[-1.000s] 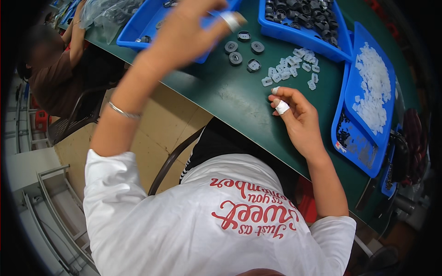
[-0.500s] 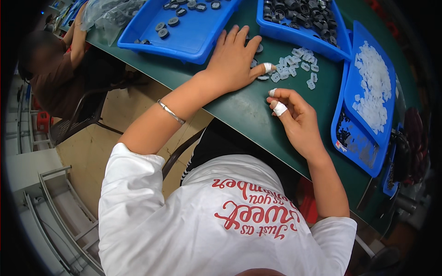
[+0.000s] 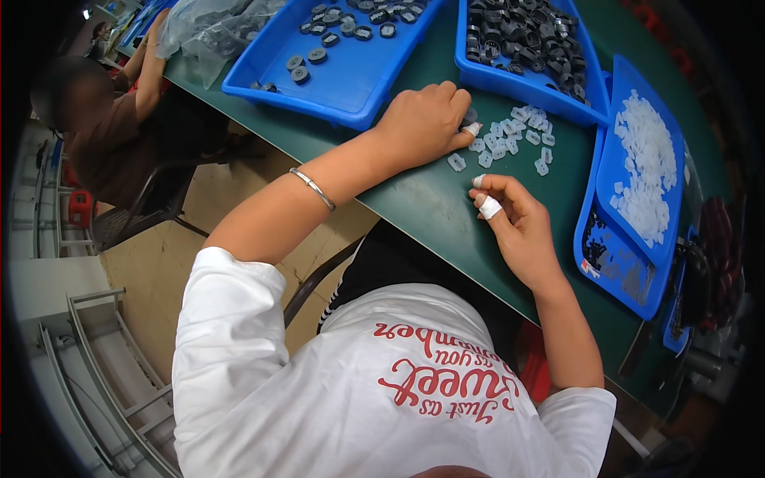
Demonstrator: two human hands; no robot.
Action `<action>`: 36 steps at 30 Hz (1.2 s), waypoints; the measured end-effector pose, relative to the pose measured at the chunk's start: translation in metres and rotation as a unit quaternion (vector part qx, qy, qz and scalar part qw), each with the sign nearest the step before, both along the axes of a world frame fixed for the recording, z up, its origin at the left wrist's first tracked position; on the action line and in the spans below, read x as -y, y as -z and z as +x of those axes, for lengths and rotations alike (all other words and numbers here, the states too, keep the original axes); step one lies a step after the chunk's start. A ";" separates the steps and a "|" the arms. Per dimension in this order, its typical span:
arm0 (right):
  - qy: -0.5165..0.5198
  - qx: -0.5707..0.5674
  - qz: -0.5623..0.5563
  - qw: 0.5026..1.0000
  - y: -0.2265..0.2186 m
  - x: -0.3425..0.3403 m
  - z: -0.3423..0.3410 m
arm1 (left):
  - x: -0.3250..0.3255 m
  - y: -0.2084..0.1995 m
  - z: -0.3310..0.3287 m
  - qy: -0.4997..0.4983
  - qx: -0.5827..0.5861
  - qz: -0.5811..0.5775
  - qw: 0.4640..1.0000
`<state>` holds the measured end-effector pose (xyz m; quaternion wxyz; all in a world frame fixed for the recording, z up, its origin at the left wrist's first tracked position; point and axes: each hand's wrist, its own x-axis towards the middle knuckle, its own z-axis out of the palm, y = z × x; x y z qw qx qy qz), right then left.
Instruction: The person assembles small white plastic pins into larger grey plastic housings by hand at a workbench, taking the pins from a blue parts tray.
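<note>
My left hand (image 3: 428, 121) is closed, fingers curled down at the table; a dark grey round plastic part (image 3: 468, 118) shows at its fingertips beside the taped thumb. Next to it lies a small cluster of translucent white plastic pieces (image 3: 500, 140), with one piece (image 3: 456, 162) apart just below the thumb. My right hand (image 3: 519, 223) hovers over the near side of the table, below that cluster. White tape wraps its thumb and index finger, and the fingertips are drawn close together; whatever is between them, if anything, cannot be made out.
A blue tray (image 3: 351, 99) with dark round parts stands at the far left, another blue tray (image 3: 526, 95) heaped with black rings at the back. On the right, a blue tray (image 3: 673, 171) of white pieces overlaps one with small black bits (image 3: 599, 239). Another person (image 3: 100, 127) sits left.
My left hand has gone from spread flat to curled closed around a dark round part. My right hand keeps nearly the same pose. The whole view has shifted slightly.
</note>
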<state>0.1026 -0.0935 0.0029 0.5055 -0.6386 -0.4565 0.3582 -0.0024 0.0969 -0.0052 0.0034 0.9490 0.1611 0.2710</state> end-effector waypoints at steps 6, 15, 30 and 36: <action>-0.003 0.000 0.005 1.000 0.001 0.002 -0.001 | 0.003 -0.017 -0.001 0.005 0.062 -0.011 0.998; -0.002 0.014 -0.002 1.000 -0.002 0.003 0.002 | -0.086 -0.068 -0.031 -0.189 0.057 0.066 0.978; -0.019 0.079 0.036 0.996 -0.011 0.007 0.004 | 0.010 -0.059 0.014 0.131 0.127 -0.169 0.969; -0.054 0.221 0.159 0.961 -0.050 0.016 0.015 | 0.011 -0.050 0.056 0.142 0.184 -0.063 0.970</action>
